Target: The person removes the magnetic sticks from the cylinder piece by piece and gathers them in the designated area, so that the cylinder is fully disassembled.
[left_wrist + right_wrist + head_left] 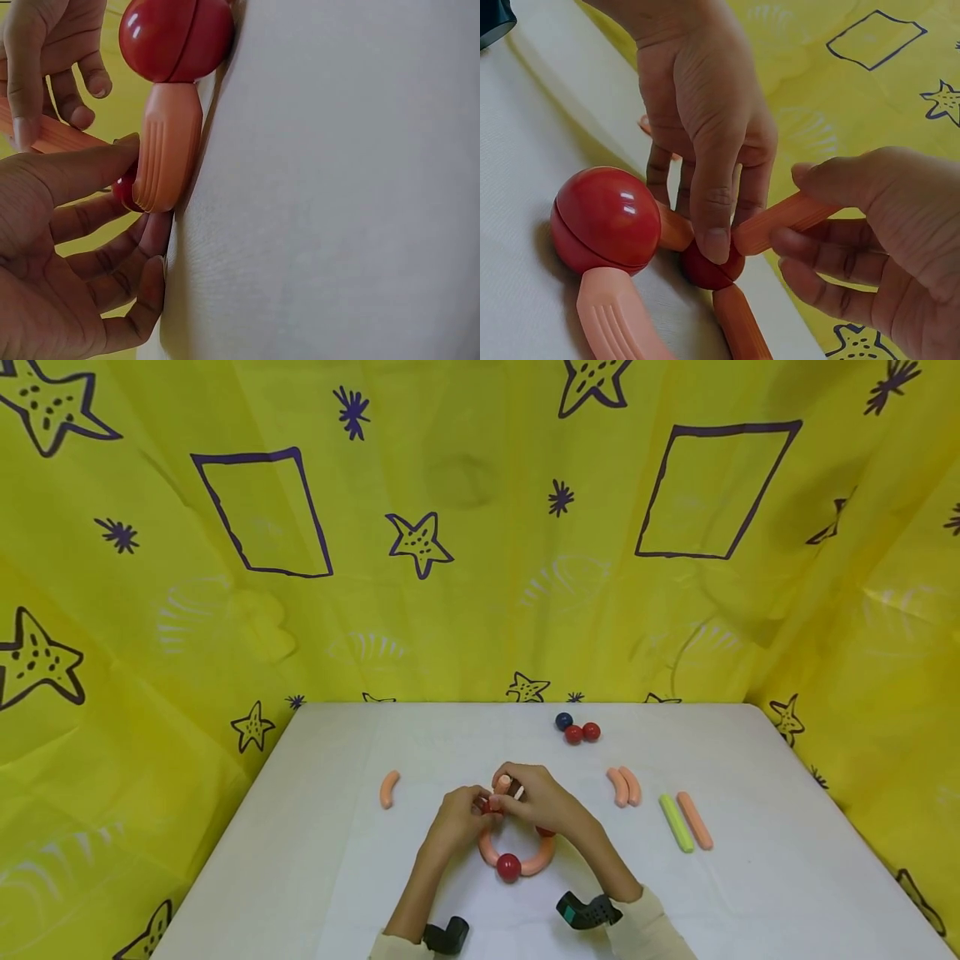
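On the white table, curved orange pieces (537,862) and red balls (508,867) are joined into a ring. My left hand (456,817) pinches one red ball (705,268) at the ring's far side, the thumb lying on top of it. Between the thumb and fingers of my right hand (542,800) is an orange rod (784,219), angled upward, its lower end right at that ball. In the left wrist view, a curved piece (169,150) runs from the pinched ball to a nearer red ball (176,39). Another red ball is partly hidden beneath my right hand in the head view.
A single curved orange piece (388,789) lies to the left. Two more curved pieces (624,787) lie to the right, beside a green rod (677,823) and an orange rod (695,820). Farther back are a blue ball (564,722) and two red balls (582,733). Yellow cloth surrounds the table.
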Demonstrator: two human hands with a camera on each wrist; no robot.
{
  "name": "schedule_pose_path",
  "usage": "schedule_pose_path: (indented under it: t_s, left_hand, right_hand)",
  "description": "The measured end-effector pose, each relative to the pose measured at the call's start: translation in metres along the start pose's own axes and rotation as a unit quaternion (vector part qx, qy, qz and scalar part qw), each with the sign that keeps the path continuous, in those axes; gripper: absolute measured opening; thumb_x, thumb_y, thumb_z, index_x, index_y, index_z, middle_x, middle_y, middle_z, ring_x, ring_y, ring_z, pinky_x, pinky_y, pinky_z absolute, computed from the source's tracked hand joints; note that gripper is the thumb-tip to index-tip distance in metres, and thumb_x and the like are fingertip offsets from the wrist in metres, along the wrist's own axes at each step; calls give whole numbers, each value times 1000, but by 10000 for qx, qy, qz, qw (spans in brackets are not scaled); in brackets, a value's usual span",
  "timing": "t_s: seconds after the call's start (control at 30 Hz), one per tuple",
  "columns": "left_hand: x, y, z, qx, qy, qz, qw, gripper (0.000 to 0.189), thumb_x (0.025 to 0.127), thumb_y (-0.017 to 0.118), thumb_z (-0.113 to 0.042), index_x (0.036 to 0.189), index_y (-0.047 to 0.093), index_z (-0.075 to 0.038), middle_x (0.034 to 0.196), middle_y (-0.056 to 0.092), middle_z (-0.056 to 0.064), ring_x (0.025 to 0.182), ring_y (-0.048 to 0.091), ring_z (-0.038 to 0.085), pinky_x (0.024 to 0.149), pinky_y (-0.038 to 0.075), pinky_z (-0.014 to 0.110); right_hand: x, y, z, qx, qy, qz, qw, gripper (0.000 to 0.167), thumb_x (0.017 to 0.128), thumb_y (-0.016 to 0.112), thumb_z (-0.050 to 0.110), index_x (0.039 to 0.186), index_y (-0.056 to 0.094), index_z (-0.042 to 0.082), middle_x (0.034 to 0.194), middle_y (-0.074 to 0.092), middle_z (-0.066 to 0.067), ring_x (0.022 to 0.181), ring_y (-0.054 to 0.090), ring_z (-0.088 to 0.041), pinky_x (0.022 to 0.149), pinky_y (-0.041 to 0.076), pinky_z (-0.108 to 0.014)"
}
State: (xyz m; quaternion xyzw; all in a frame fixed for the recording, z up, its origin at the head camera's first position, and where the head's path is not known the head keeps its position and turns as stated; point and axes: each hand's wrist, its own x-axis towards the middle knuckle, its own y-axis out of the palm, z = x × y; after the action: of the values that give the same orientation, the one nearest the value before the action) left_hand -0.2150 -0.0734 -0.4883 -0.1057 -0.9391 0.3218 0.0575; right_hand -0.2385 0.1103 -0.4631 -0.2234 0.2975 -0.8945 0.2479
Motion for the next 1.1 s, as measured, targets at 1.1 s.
schedule_pose_path:
  t_s: [1.1]
  left_hand:
    - [-3,1,-1,-213,-204,-183,9994,21,78,81,-11,91,71,2,78,69,6,70,58,10,61,47,23]
  right_hand:
    - [-7,13,-13,-7,552,-236,9982,10,97,61,21,96,61,10,82,71,-1,68,57,-2,61,48,-19]
